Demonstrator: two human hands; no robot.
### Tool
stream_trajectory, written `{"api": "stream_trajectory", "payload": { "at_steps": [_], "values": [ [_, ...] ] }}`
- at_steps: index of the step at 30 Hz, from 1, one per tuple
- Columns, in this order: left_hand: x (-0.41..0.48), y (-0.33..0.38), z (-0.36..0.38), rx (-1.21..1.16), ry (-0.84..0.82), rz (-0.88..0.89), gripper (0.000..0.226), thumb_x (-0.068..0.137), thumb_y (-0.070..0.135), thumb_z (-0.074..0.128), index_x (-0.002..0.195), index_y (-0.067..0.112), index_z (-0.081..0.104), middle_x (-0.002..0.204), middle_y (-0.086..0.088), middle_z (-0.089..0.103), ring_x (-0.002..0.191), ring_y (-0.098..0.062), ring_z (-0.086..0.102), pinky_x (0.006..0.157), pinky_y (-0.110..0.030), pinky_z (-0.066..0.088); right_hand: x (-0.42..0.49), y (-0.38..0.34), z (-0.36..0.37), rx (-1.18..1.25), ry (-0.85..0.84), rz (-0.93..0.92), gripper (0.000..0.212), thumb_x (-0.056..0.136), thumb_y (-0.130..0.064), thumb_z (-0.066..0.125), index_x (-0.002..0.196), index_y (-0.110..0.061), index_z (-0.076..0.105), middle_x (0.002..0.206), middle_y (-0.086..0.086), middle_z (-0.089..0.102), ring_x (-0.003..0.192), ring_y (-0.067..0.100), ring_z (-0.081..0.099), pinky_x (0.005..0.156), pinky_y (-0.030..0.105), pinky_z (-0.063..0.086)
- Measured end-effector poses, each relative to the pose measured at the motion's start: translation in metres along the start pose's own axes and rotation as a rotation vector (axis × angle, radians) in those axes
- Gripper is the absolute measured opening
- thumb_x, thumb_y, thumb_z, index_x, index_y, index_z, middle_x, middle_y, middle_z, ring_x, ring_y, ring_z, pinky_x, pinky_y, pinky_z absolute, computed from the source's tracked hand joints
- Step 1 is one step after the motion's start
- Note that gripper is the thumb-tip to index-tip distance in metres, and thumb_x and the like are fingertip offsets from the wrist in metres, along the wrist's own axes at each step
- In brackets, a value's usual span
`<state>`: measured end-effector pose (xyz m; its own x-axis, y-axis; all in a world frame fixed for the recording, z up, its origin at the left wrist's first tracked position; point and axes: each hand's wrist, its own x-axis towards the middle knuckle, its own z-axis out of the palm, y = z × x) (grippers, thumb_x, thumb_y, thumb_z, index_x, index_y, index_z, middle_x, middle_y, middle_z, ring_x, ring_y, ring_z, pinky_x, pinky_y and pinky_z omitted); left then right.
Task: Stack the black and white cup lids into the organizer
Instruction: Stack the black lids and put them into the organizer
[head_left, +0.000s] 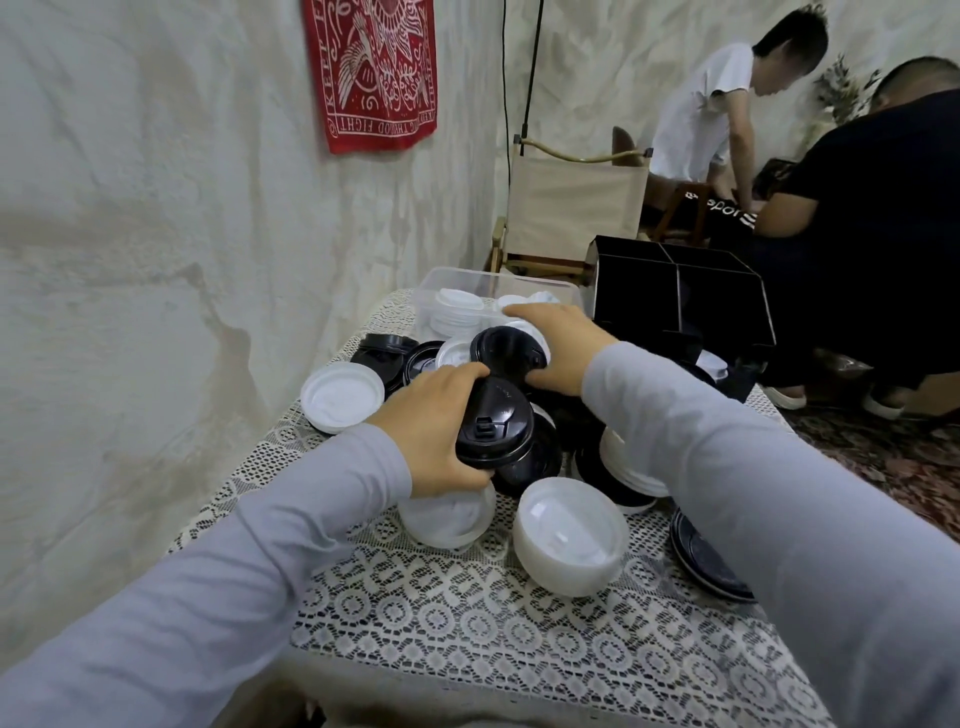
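The left grip (439, 431) curls round a nested stack of black lids (496, 431), its axis tilted nearward. Just beyond, the right grip (563, 348) holds a single black lid (506, 347). The black organizer (727, 314) stands far right, nearer the right grip.

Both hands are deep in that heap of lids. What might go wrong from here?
1. The left hand holds the black lid stack tilted; a looser grip could spill it.
2. The right hand takes an upturned black lid lying among others, possibly shifting them.
3. The right sleeve passes over dark lids at the table edge and might sweep them off.
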<state>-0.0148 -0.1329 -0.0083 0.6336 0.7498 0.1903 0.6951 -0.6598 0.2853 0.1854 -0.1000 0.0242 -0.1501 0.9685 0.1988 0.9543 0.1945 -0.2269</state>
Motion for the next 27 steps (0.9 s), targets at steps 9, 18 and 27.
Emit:
{"api": "stream_trajectory", "payload": {
  "at_steps": [9,18,27],
  "values": [
    [-0.004,-0.013,0.003,0.046,0.008,-0.045,0.086,0.054,0.052,0.062,0.13,0.024,0.034,0.118,0.0,0.048,0.105,-0.024,0.048,0.091,-0.04,0.044,0.019,-0.008,0.003,-0.35,-0.272,-0.059,0.106,0.068,-0.024,0.08,0.149,-0.034,0.013,0.154,-0.003,0.023,0.141,0.022,0.02,0.111,0.047,0.028],
    [-0.002,-0.005,0.001,0.062,-0.015,-0.036,0.087,0.061,0.044,0.071,0.135,0.023,0.031,0.122,-0.001,0.045,0.109,-0.024,0.045,0.095,-0.039,0.042,0.004,-0.008,-0.001,-0.23,-0.155,-0.08,0.092,0.063,-0.028,0.082,0.137,-0.023,0.027,0.133,0.003,0.04,0.118,0.025,0.046,0.097,0.04,0.042],
    [-0.002,0.004,-0.012,0.075,0.029,-0.028,0.094,0.067,0.038,0.074,0.143,0.017,0.022,0.134,-0.005,0.039,0.12,-0.028,0.04,0.101,-0.041,0.036,-0.023,0.004,-0.009,0.243,0.046,0.011,0.092,0.063,-0.018,0.084,0.139,-0.015,0.032,0.133,0.003,0.031,0.122,0.013,0.036,0.101,0.017,0.029]
  ]
}}
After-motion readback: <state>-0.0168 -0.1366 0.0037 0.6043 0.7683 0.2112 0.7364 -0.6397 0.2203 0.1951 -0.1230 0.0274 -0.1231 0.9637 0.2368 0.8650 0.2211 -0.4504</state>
